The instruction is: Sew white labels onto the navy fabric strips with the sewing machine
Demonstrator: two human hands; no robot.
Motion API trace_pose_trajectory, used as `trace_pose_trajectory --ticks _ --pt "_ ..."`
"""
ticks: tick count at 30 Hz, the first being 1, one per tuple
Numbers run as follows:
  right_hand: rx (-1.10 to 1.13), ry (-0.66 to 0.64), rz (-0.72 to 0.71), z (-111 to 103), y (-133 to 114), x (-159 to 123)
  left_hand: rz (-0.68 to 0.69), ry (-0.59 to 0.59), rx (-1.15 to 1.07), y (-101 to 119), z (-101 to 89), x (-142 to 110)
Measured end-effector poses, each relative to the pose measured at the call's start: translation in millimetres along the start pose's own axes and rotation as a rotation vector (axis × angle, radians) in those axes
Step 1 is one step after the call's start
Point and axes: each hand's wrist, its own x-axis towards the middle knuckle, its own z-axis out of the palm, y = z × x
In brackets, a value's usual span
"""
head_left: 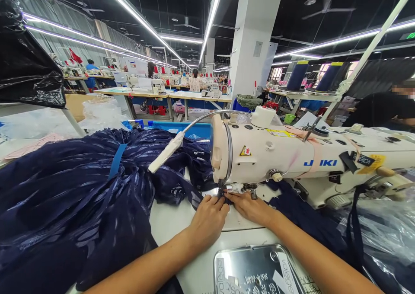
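Note:
A cream sewing machine (259, 145) stands before me, with its needle area low at its left end. Just left of the needle, my left hand (210, 220) is closed, fingertips gripping a narrow piece of navy fabric (196, 199). My right hand (251, 207) comes in from the other side under the machine head, its fingers together at the same piece, close to the presser foot. Part of the fabric between my fingertips is hidden. A large gathered pile of navy garments (81, 190), tied with a blue strip (117, 160), spreads across the left side.
A metal tray (249, 253) with printed labels lies between my forearms. More navy fabric (311, 225) and clear plastic (385, 225) are at the right. A white-wrapped flexible lamp (167, 152) hangs over the pile. A person in dark clothing (382, 108) is at the far right.

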Motion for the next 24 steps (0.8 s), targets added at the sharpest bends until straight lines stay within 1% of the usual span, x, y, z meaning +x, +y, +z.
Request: trace_pose_trajectory --ticks 5,10,13,16,21,24 --pt "-0.021 0.020 0.036 1.0 -0.7 0.1 -0.002 0.021 0.038 0.9 1.0 2.0" --pt "-0.013 0.053 0.041 4.4 0.8 1.5 0.003 0.119 0.089 3.0 4.3 -0.7" --pt "0.013 0.097 0.020 3.2 2.0 2.4 -0.013 0.113 0.087 0.6 -0.6 -4.6" --pt "0.038 0.085 0.038 -4.2 -2.1 2.0 -0.029 0.060 0.081 -12.0 -10.5 -8.2" --pt "0.085 -0.032 0.059 -16.8 -21.6 0.7 -0.122 -0.021 0.009 -48.7 -20.5 -7.8" --pt "0.069 -0.009 0.080 -15.3 -29.4 1.5 -0.175 -0.045 -0.079 -59.3 -21.1 -5.2"
